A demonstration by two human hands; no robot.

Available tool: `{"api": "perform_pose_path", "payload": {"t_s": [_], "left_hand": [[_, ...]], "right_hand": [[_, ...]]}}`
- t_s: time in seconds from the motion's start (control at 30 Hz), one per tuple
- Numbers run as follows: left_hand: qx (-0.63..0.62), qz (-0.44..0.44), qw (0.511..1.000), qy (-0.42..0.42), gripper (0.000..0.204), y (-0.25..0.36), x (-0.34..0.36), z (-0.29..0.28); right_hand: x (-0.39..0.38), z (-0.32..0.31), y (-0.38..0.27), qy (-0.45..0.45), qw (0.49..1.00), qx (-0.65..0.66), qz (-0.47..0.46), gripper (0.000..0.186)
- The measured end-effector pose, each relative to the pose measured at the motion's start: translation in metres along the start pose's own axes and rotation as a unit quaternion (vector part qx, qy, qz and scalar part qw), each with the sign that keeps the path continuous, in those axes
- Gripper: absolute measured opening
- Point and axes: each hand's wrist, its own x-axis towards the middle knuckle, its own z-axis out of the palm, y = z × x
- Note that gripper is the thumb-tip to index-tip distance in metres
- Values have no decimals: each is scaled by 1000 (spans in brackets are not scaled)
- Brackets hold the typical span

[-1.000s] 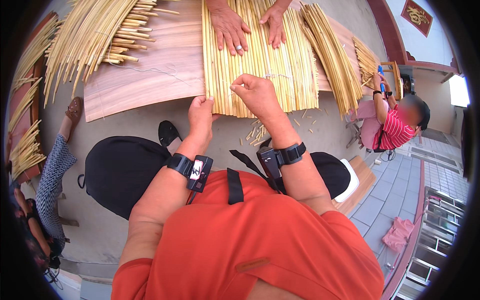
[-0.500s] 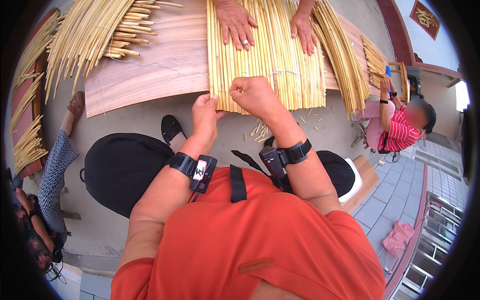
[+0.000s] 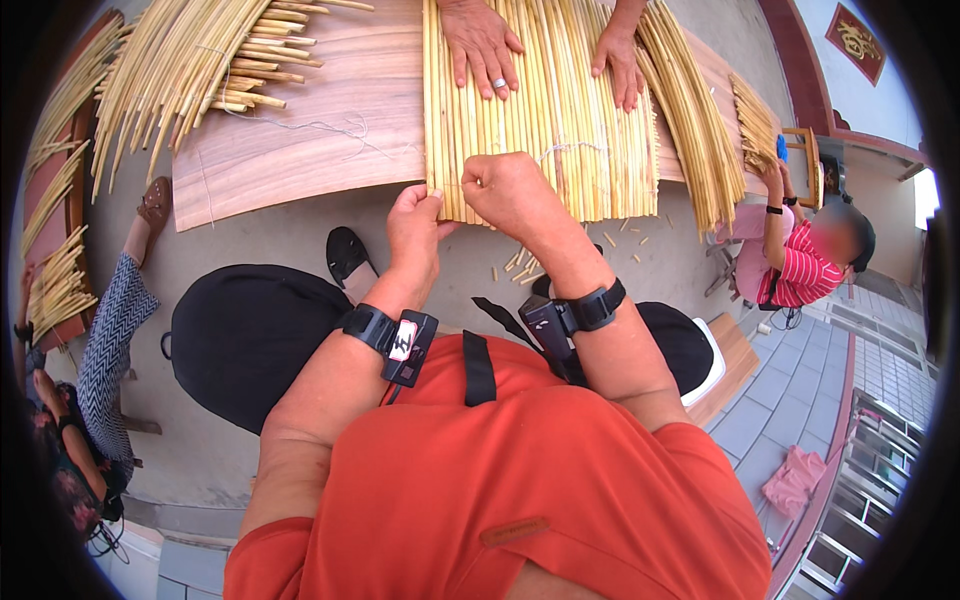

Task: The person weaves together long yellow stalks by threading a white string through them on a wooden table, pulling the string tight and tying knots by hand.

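Observation:
A mat of pale yellow reed stalks [image 3: 550,115] lies side by side over the front edge of the wooden table. At its near left corner my left hand [image 3: 414,228] is closed, thumb and fingers pinching the end of the outermost stalk. My right hand [image 3: 515,195] is curled into a tight pinch just above the mat's near end, to the right of the left hand. Whatever sits between its fingertips is too small to make out. A white thread [image 3: 575,147] runs across some stalks. Beyond, a co-worker's two hands [image 3: 482,48] press flat on the mat.
Loose reeds [image 3: 180,80] are heaped on the left of the wooden table [image 3: 300,165], with thread trailing from them. Another reed bundle [image 3: 690,125] overhangs the edge at right. Short cut pieces [image 3: 522,265] litter the floor. People sit at far right [image 3: 800,262] and far left [image 3: 102,345].
The whole view has shifted slightly, so things appear a little further right. Both my hands keep nearly the same closed pose at the mat, and the co-worker's hands still press on it.

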Motion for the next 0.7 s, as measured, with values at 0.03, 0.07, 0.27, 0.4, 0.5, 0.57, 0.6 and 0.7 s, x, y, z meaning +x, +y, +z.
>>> {"api": "perform_pose_path", "payload": {"t_s": [0.03,0.07,0.27,0.4,0.5,0.57,0.6,0.7], "left_hand": [[-1,3,1000,0,13,0,-1,1],[-2,5,1000,1,13,0,-1,2],[23,4,1000,15,15,0,-1,4],[-8,0,1000,26,16,-6,-2,5],[-51,-31,998,7,19,-8,-5,4],[-85,-59,994,-19,21,-6,-7,4],[-85,-59,994,-18,21,-5,-7,4],[-81,-55,995,-21,21,-5,-8,2]], "right_hand": [[0,0,0,3,1000,-7,-5,10],[-1,1,1,3,1000,-6,-4,10],[-1,4,1,-1,1000,0,-1,10],[3,-1,-5,-28,999,-25,-11,12],[11,-10,-14,-63,996,-60,-19,12],[17,-9,-16,-80,993,-81,-24,12],[21,-8,-16,-95,990,-101,-33,12],[28,-9,-22,-123,983,-132,-41,11]]}}
